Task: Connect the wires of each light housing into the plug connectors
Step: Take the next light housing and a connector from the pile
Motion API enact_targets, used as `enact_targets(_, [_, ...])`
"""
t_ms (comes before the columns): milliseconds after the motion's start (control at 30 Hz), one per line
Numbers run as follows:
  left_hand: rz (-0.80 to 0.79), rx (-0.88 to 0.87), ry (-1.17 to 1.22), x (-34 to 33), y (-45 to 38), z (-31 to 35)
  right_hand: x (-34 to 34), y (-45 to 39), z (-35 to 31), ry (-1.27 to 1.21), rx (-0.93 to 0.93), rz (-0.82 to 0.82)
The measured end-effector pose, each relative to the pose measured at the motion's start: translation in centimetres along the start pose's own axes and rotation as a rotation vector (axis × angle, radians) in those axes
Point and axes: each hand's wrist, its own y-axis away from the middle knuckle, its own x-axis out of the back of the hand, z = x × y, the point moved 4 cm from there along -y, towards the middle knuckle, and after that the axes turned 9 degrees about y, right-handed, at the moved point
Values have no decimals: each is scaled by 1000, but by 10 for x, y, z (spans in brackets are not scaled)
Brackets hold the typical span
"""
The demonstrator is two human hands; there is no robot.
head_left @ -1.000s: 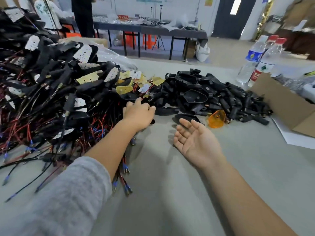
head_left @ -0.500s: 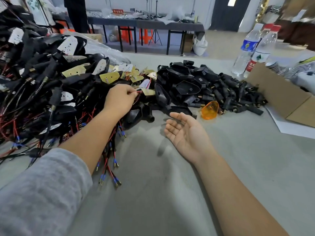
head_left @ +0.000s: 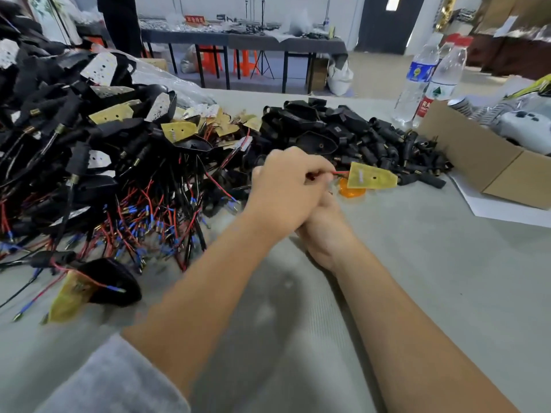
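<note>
Far left: big pile of wired light housings (head_left: 89, 150), black shells, red and black wires with blue-tipped ends spilling toward me. Near left, one loose housing (head_left: 110, 281) with a yellow board (head_left: 70, 296) lies alone on the grey table (head_left: 417, 278). Far back, a red sign on another table, writing too blurred to read. My left hand (head_left: 286, 189) is curled, pinching a red wire (head_left: 338, 173) whose yellow circuit board (head_left: 372, 175) hangs to the right, above an orange lens (head_left: 351, 191). My right hand (head_left: 325, 225) sits under the left, mostly hidden; can't tell its fingers. Behind them, heap of black plug connectors (head_left: 357, 135). Far right: two water bottles (head_left: 429, 79), blue label and red-green label, text unreadable; cardboard box (head_left: 483, 156).
</note>
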Motion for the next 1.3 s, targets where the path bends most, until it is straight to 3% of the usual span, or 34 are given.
enact_targets(100, [52, 24, 25, -20, 12, -2, 3, 0, 3, -130, -64, 40])
enact_targets(167, [118, 40, 62, -24, 14, -4, 9, -2, 2, -195, -7, 142])
enact_targets(333, [196, 88, -71, -29, 14, -28, 63, -4, -3, -120, 85, 757])
enact_targets(467, [130, 144, -162, -30, 16, -52, 98, -1, -9, -248, 95, 944])
enact_targets(567, [85, 203, -248, -27, 17, -59, 99, -3, -7, -343, 58, 913])
enact_targets(700, [34, 252, -310, -27, 21, -62, 82, -10, -2, -391, -29, 711])
enact_targets(833, [-18, 308, -392, -29, 22, -66, 68, -12, -2, -172, -26, 554])
enact_targets(967, [39, 321, -339, -25, 23, -69, 62, -13, -3, -42, -4, 515])
enact_targets(1200, [181, 152, -294, -21, 18, -55, 62, -14, -3, -41, -11, 469])
enact_targets(1300, [105, 196, -152, -27, 17, -60, 67, -15, -3, -87, -13, 516])
